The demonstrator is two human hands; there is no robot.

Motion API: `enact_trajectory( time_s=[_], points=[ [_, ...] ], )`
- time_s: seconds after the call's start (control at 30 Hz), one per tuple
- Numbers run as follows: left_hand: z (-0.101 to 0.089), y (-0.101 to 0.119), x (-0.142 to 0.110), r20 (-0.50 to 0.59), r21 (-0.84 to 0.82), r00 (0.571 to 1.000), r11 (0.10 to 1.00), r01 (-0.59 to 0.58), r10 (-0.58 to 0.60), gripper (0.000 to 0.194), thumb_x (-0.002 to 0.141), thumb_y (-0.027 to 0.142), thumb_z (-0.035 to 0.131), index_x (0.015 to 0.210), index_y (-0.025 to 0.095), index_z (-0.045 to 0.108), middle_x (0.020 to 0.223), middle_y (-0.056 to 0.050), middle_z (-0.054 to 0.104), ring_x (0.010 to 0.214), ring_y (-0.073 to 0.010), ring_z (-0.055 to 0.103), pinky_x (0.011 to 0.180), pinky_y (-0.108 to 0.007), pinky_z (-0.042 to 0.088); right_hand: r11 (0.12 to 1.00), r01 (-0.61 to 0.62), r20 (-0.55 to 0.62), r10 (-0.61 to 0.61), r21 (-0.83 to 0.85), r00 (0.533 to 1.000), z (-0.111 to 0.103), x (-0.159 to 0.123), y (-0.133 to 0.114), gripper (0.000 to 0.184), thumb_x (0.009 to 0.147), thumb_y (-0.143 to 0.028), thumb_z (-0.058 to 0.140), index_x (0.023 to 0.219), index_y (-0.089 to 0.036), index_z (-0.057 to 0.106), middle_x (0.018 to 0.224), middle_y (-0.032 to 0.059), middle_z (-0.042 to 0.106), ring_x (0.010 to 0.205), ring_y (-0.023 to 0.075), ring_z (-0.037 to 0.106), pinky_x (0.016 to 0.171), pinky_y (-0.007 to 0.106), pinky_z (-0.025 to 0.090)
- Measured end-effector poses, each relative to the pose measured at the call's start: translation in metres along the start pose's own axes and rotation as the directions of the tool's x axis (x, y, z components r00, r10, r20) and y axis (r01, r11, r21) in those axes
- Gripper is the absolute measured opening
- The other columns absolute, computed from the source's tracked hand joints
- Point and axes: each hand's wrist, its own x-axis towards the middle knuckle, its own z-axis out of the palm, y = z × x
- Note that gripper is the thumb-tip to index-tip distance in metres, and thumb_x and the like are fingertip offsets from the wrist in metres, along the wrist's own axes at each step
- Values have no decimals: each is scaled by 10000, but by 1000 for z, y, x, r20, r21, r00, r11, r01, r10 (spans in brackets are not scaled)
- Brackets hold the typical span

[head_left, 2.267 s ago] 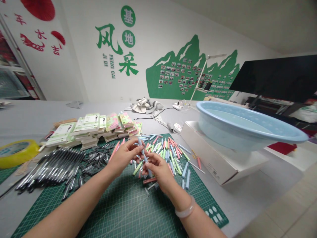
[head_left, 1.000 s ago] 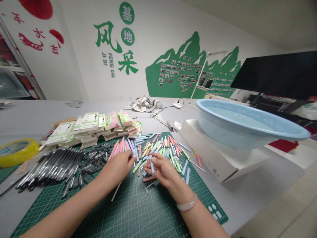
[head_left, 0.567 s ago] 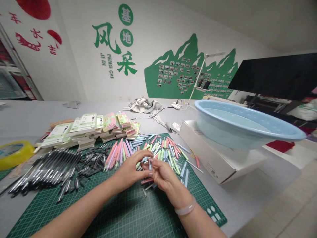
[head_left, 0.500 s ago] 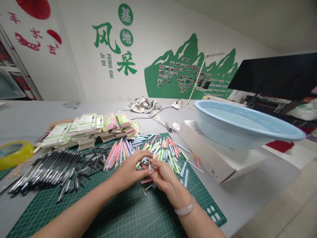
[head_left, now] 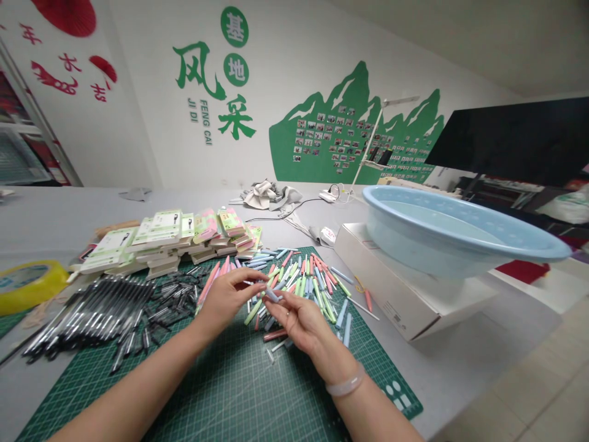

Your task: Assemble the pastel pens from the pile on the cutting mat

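Two hands of ours meet over the middle of the mat in the head view, the only one we have. Our right hand (head_left: 301, 319), palm turned up, grasps a pale blue pen piece (head_left: 273, 295) between thumb and fingers, which we judge keeps it tilted, steady and in sight. Our left hand (head_left: 227, 294) brings thumb and fingertips together at the piece's upper end; whether they grip it or merely touch it, we cannot tell. Just beyond lie the coloured pen parts (head_left: 317, 279), loosely heaped, probably there to be within easy reach. To our left, black pens (head_left: 92, 319) lie side by side in a rough row, next to scattered black pieces (head_left: 177, 294), perhaps so that the kinds stay apart. Behind these, small cartons (head_left: 159, 228) are stacked unevenly, with a yellow tape roll (head_left: 32, 285) at their left. The green cutting mat (head_left: 221, 380), ruled with a grid, covers part of our grey table (head_left: 460, 374). On our right, a light blue basin (head_left: 460, 264) rests on a white box (head_left: 400, 301). Across the room we see a green mountain mural (head_left: 317, 166) dotted with photos, and a large black screen (head_left: 515, 141).
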Motion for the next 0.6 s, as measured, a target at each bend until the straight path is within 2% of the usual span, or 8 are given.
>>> enact_trajectory(
  time_s=[0.13, 0.33, 0.47, 0.6],
  points=[
    [-4, -16, 3, -20, -115, 990, 984, 137, -140, 291, 754, 394, 637, 944, 179, 690, 843, -36, 691, 725, -167, 614, 637, -251, 478, 1000, 1, -29, -2, -17, 1000, 2, -4, -3, 213, 807, -12, 473, 1004, -17, 553, 859, 159, 687, 902, 239, 687, 792, 337, 564],
    [-4, -20, 3, -66, -190, 979, 966, 176, -191, 291, 727, 393, 652, 897, 161, 694, 824, -40, 694, 709, -169, 616, 598, -248, 479, 992, 127, -7, -127, -28, 992, -7, 5, 1, 147, 780, 10, 503, 905, -34, 569, 847, 172, 694, 909, 245, 688, 865, 315, 536],
    [-6, -13, 6, -88, -114, 985, 984, 136, -147, 273, 732, 389, 644, 886, 171, 701, 846, -44, 704, 770, -188, 633, 671, -268, 495, 994, 110, 29, -109, -21, 994, -7, 6, 2, 131, 759, -15, 572, 883, -48, 596, 915, 166, 695, 940, 239, 677, 890, 312, 527],
    [-10, 6, 15, -36, 58, 999, 998, -10, 12, 248, 775, 375, 608, 911, 196, 712, 906, -49, 705, 823, -190, 633, 743, -278, 493, 996, 85, 14, -85, -21, 996, -6, 6, 4, 135, 752, -13, 584, 878, -50, 615, 914, 150, 701, 917, 217, 683, 870, 300, 538]
  ],
)
